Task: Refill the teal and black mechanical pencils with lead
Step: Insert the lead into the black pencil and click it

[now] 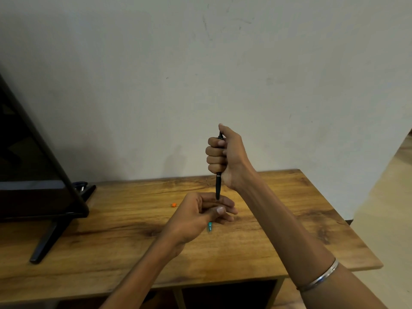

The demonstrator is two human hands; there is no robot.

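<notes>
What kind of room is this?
Probably a home living room: a black flat screen on a stand sits on a wood-grain table against a scuffed pale plaster wall.

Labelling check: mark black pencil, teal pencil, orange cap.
black pencil (218, 186), head view, lower barrel below the fist.
teal pencil (210, 226), head view, exposed tip end.
orange cap (174, 205), head view, centre.

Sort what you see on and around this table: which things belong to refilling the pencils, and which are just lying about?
Part of the job:
- black pencil, gripped upright in the right hand
- teal pencil, tip showing under the left hand

Just lying about:
- small orange bit
- monitor
- wooden table
</notes>
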